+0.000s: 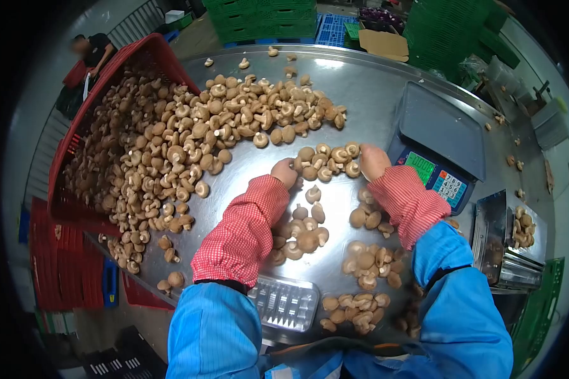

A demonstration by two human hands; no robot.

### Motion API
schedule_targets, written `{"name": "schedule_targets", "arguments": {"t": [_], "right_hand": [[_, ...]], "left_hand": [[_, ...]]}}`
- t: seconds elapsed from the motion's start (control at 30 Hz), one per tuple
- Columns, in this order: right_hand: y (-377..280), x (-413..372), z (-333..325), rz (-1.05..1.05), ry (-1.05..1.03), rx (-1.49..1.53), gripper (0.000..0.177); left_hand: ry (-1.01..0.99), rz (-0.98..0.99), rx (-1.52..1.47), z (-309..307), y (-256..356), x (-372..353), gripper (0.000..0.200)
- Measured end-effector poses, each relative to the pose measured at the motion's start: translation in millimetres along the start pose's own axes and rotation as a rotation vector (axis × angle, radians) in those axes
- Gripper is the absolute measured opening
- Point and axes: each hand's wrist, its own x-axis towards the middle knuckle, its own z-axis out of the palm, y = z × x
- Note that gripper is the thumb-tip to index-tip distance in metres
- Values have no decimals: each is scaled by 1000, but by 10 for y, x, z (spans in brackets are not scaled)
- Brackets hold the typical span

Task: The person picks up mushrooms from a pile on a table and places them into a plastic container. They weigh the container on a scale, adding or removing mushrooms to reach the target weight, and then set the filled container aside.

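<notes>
A small cluster of brown shiitake mushrooms [326, 162] lies on the metal table between my two hands. My left hand [284, 172], its fingers curled, presses against the cluster's left edge. On the other side, my right hand [374, 162] curls around the rightmost mushrooms. The fingertips of both hands are partly hidden. Nearer to me sit separate mushroom piles, one below my left hand [302, 237] and others below my right, including a pile [373, 264] and a front pile [355, 311].
A tipped red crate [76, 136] spills a large mushroom heap [171, 145] at the left. The digital scale [439, 136] stands right of my hand. A clear plastic tray [286, 304] lies at the front edge; stacked trays [499, 243] stand far right. Another person [98, 54] is at the back left.
</notes>
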Motion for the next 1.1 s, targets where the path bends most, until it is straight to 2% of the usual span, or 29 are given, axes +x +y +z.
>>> {"name": "schedule_targets", "arguments": {"t": [0.03, 0.13, 0.17, 0.23, 0.37, 0.43, 0.5, 0.53, 0.63, 0.67, 0.77, 0.8, 0.9, 1.03, 1.1], "right_hand": [[-162, -81, -101, -37, 51, 50, 17], [-539, -350, -62, -192, -87, 159, 15], [-630, -403, 43, -260, -144, 143, 20], [-887, -503, 118, -232, -209, 78, 32], [-999, -424, 314, -215, -208, 40, 41], [-1007, -421, 377, -201, -218, 61, 44], [-961, -443, 415, -219, -172, 201, 39], [-917, -434, 421, -231, -151, 271, 37], [-777, -388, 378, -137, -252, 284, 28], [-719, -387, 343, -163, -269, 322, 20], [-621, -329, 154, -158, -166, 576, 15], [-640, -273, 57, -179, -26, 527, 12], [-638, -33, 41, -243, 121, 439, 10], [-702, 29, 147, -393, 211, 124, 12], [-691, -35, 120, -340, 237, 176, 12]], "left_hand": [[-2, -17, -34, -38, 42, -69, 41], [-11, -19, -112, -120, 166, -288, 49], [-6, -10, -96, -121, 147, -312, 50], [6, 14, -61, -155, 160, -373, 53], [100, 350, 304, -129, 53, -273, 45], [151, 357, 274, -74, 104, -300, 42], [172, 350, 201, -39, 136, -304, 42], [238, 439, 325, -25, 124, -306, 41], [171, 466, 319, -45, 92, -307, 44], [166, 472, 309, -33, 72, -330, 45], [141, 481, 263, -11, 68, -393, 50], [125, 472, 233, -17, 89, -418, 51], [145, 444, 224, 12, 82, -383, 53], [172, 439, 172, 39, 132, -431, 50], [198, 447, 126, 16, 180, -491, 49]]}}
